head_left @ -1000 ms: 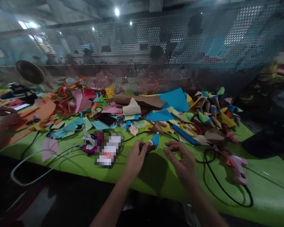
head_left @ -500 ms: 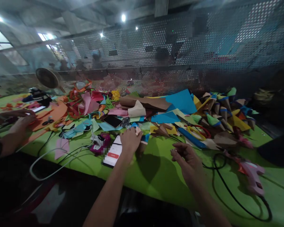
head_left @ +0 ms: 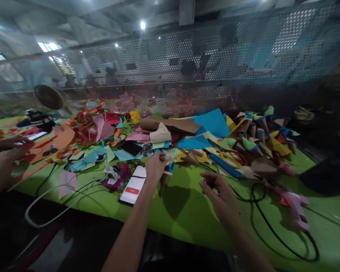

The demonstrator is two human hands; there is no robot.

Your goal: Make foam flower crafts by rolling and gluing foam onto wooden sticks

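Observation:
My left hand (head_left: 155,166) reaches over the edge of a lit phone (head_left: 133,186), its fingers closed. Below the fingers a small paper cone (head_left: 164,180), blue at the top and brown at the tip, hangs point down; the grip on it is partly hidden. The fingertips are at a small pale crumpled scrap (head_left: 168,157), and I cannot tell whether they pinch it. Over the green tabletop (head_left: 192,223) my right hand (head_left: 219,190) is open, fingers curved and thumb apart, with nothing in it.
A pink glue gun (head_left: 296,209) with a black cord lies at the right. Finished-looking paper cones (head_left: 252,132) are heaped behind it, near yellow-handled scissors (head_left: 231,159). Coloured paper scraps (head_left: 100,126) cover the back. Another person's hand (head_left: 5,156) is at the far left.
My left hand has moved left from in front of my right hand to beside the phone, and the cone has gone with it, now tip down. My right hand stays nearly where it was.

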